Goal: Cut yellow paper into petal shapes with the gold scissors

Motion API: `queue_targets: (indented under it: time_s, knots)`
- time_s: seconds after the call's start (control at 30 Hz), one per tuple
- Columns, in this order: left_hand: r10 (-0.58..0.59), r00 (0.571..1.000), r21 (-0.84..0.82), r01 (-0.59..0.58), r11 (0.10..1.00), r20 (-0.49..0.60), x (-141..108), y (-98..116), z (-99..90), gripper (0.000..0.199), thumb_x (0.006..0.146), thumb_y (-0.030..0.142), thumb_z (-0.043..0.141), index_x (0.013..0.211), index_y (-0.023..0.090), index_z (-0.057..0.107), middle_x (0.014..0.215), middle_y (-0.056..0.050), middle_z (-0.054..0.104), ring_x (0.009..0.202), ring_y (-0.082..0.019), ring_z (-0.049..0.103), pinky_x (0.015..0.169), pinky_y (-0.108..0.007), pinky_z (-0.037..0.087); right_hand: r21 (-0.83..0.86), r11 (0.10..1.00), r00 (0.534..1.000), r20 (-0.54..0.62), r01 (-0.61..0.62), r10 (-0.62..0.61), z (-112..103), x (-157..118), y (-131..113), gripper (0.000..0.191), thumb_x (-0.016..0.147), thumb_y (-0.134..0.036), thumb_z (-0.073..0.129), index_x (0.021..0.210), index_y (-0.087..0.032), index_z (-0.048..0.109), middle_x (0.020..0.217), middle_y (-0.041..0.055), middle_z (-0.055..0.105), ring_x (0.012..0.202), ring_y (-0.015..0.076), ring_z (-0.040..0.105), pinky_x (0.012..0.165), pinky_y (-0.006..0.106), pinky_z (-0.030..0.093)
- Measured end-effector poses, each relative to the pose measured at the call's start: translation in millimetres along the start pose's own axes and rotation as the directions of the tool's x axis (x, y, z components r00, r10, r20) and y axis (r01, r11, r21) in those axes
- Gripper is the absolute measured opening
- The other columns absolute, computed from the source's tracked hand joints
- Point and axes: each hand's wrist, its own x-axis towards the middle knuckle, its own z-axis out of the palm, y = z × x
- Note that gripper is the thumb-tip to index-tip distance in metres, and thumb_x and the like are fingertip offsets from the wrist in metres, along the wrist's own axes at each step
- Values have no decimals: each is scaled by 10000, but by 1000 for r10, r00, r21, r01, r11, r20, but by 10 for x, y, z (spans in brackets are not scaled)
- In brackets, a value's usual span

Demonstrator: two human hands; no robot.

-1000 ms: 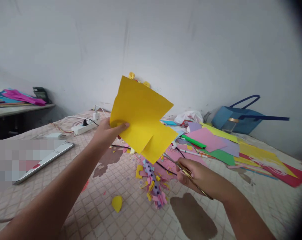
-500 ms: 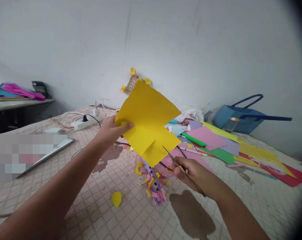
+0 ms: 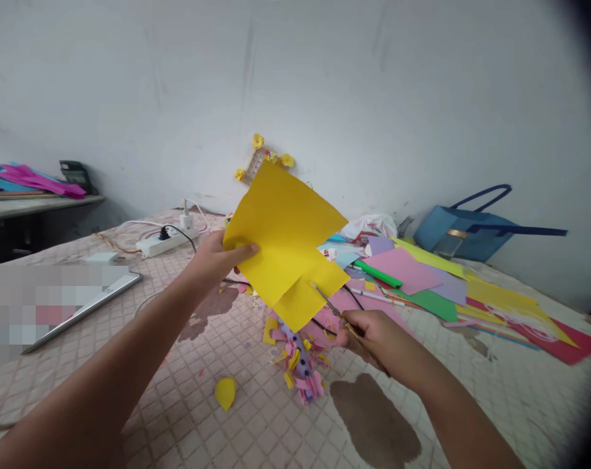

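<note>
Yellow paper (image 3: 285, 234) is pinched in the grip of the left hand (image 3: 217, 256), thumb in front, above the surface (image 3: 178, 417). The right hand (image 3: 379, 337) holds scissors (image 3: 348, 327), blade tips at the paper's lower flap. Beneath, a dotted purple tube (image 3: 302, 359) lies among scraps (image 3: 270, 331); farther right, coloured sheets (image 3: 405, 270) overlap near a blue bag (image 3: 434, 228).

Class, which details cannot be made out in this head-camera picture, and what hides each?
All in the head view:
Left hand: some fingers, behind the notched yellow paper-like sheet.
Purple black-dotted tube: far end, behind that sheet.
Brown lattice frame with yellow flowers: part, behind the sheet.
Flat silver-edged device: screen, masked by blurred blocks.
Blue bag: contents, hidden by its sides.
</note>
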Motion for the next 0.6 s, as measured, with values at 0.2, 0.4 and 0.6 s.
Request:
queue_targets:
  time_s: [0.2, 0.4, 0.6]
  knots:
    - [-1, 1000, 4, 1, 1000, 19, 9, -23, 3, 166, 672, 281, 621, 777, 151, 619, 712, -45, 635, 611, -170, 590, 635, -312, 507, -20, 1000, 1000, 7, -9, 9, 13, 4, 18, 303, 828, -406, 463, 624, -182, 480, 522, -48, 384, 451, 85, 323, 401, 200, 203]
    - [-10, 1000, 31, 9, 999, 29, 14, -36, -3, 176, 679, 283, 607, 794, 150, 624, 739, -56, 643, 644, -182, 602, 638, -315, 507, -73, 997, 1000, 17, 15, -14, 17, -26, 20, 350, 826, -459, 475, 621, -189, 388, 558, -51, 342, 493, 87, 296, 409, 206, 183]
    - [-38, 999, 75, 36, 997, 27, 5, -26, 8, 274, 672, 302, 602, 887, 132, 616, 793, -76, 653, 718, -224, 626, 617, -319, 504, -6, 1000, 998, 57, -14, 15, 31, -55, 0, 286, 869, -405, 418, 687, -187, 450, 586, -45, 363, 505, 89, 296, 410, 195, 210]
